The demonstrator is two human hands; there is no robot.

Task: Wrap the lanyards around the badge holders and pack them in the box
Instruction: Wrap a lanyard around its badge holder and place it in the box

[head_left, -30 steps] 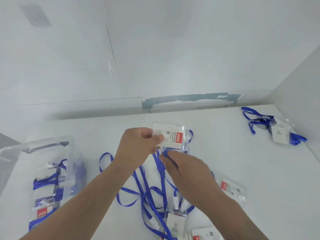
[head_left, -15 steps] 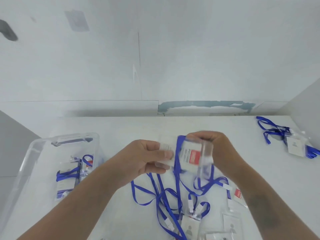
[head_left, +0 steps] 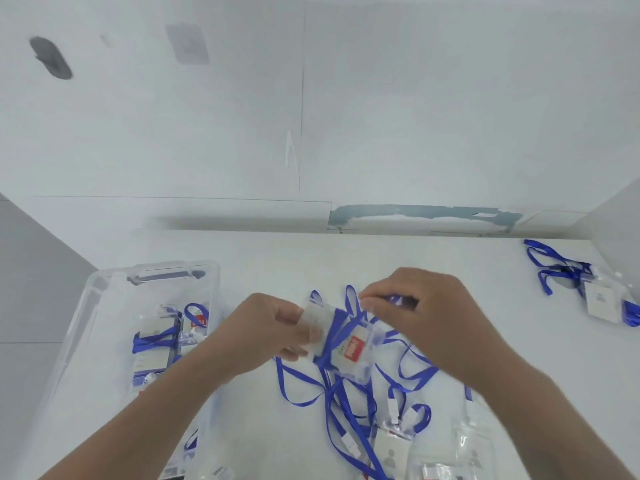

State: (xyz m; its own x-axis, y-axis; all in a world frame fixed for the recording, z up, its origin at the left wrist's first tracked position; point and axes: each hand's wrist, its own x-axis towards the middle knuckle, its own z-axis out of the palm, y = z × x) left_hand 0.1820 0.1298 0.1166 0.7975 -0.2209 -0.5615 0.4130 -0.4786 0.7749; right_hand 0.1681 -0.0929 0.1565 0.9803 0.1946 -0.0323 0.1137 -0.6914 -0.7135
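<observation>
Two hands wrapping one badge holder above the table.

One holder (head_left: 349,344), clear with a red label, sits mid-frame with blue lanyard (head_left: 337,327) turns across it. The left hand (head_left: 266,336) pinches its 9 o'clock edge; the right hand (head_left: 420,306), at 1 o'clock, pinches the strap. Loose lanyards and holders (head_left: 389,448) tangle on the table (head_left: 485,341) at 6 o'clock. The clear box (head_left: 104,299) at 9 o'clock holds wrapped holders (head_left: 154,344). Another bundle (head_left: 595,292) lies far off at 3 o'clock.

A white tabletop (head_left: 346,258) meets a pale wall (head_left: 415,116) bearing a dark smudge (head_left: 51,57) and chipped paint (head_left: 422,216).
</observation>
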